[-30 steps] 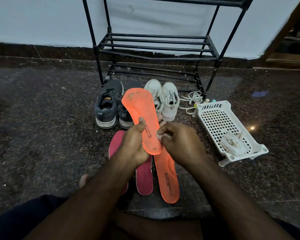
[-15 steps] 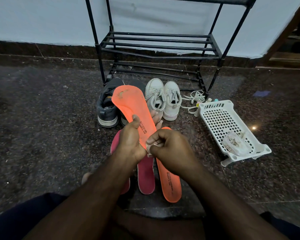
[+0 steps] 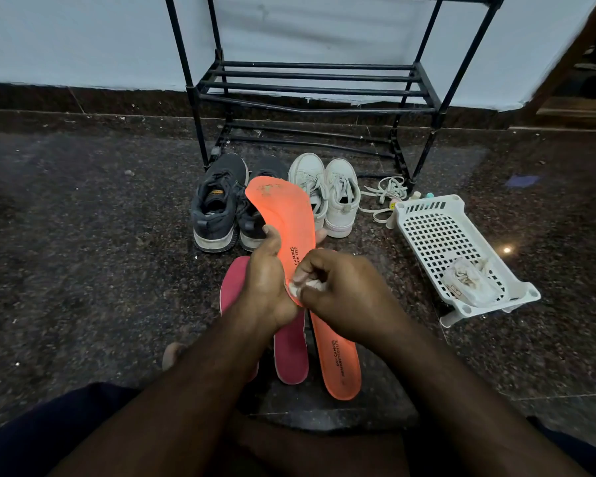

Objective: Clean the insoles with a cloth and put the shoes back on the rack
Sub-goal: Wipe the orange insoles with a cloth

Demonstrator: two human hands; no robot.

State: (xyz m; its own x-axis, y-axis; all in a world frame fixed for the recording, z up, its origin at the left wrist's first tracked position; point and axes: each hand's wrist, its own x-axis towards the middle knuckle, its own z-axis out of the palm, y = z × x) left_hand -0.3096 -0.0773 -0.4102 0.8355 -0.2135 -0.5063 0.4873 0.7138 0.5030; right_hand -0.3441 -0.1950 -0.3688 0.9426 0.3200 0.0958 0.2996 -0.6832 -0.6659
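Observation:
My left hand (image 3: 267, 280) grips an orange insole (image 3: 284, 218) upright by its heel end, thumb on its face. My right hand (image 3: 341, 287) pinches a small white cloth (image 3: 298, 287) against the insole's lower part. A second orange insole (image 3: 338, 359) and two red insoles (image 3: 291, 352) lie on the floor beneath my hands. A dark grey pair of shoes (image 3: 217, 208) and a white pair of shoes (image 3: 334, 194) stand in front of the black shoe rack (image 3: 310, 87).
A white perforated basket (image 3: 437, 235) lies tilted on the right with a plastic-wrapped packet (image 3: 468, 282) inside. Loose white laces (image 3: 382, 194) and small bottles (image 3: 424, 195) sit beside the rack's right leg. The floor is dark speckled granite (image 3: 83, 235).
My right hand with the cloth has slid down the insole toward its heel end. The held insole has shifted slightly left and lower in view.

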